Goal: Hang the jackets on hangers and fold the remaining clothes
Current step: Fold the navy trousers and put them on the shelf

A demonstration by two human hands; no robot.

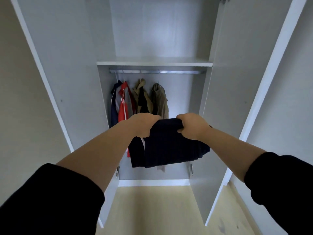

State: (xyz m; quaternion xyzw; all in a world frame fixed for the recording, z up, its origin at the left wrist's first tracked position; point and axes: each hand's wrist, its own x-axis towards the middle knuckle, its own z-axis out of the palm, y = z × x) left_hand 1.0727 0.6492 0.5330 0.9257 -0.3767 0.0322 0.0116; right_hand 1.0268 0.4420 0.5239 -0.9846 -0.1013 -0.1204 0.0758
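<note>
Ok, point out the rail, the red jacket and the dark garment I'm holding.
rail (157,71), head view, middle of the metal bar.
red jacket (121,112), head view, its red front panel.
dark garment (169,145), head view, middle of the hanging cloth.

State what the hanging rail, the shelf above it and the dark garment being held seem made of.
Rail: likely metal, silvery with a dull sheen. Shelf: probably white laminated board, smooth, matte, square-edged. Dark garment: soft navy or black cloth, bunching limply along its held top edge; weave too dark to tell.
</note>
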